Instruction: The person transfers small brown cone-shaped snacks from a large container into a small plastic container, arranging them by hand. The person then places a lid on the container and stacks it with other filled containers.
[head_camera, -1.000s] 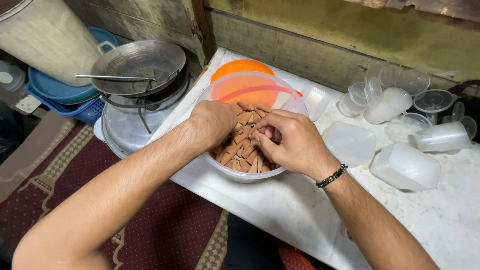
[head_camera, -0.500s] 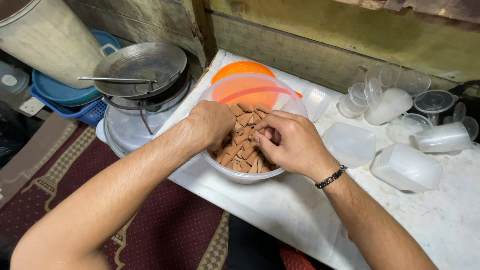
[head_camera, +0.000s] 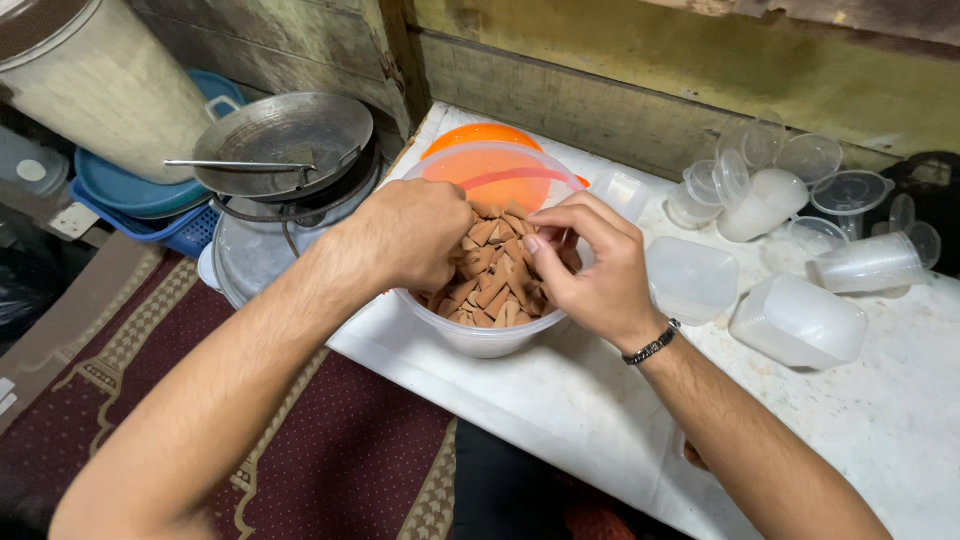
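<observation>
Both hands in clear plastic tub (head_camera: 480, 335) of brown triangular pastry pieces (head_camera: 495, 280), near table edge. Left hand (head_camera: 415, 235) curled, grip hidden; right hand (head_camera: 585, 265) fingers pinched, contents unclear. Pieces probably light, brittle; pinch by edges.

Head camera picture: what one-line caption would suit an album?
Both hands, left and right, dig into a clear bowl of brown wedge-shaped pieces.

Left hand (head_camera: 415, 235) curled palm-down, bare forearm extended; right hand (head_camera: 590, 265) opposite it, fingers bent inward, beaded wristband on wrist
</observation>
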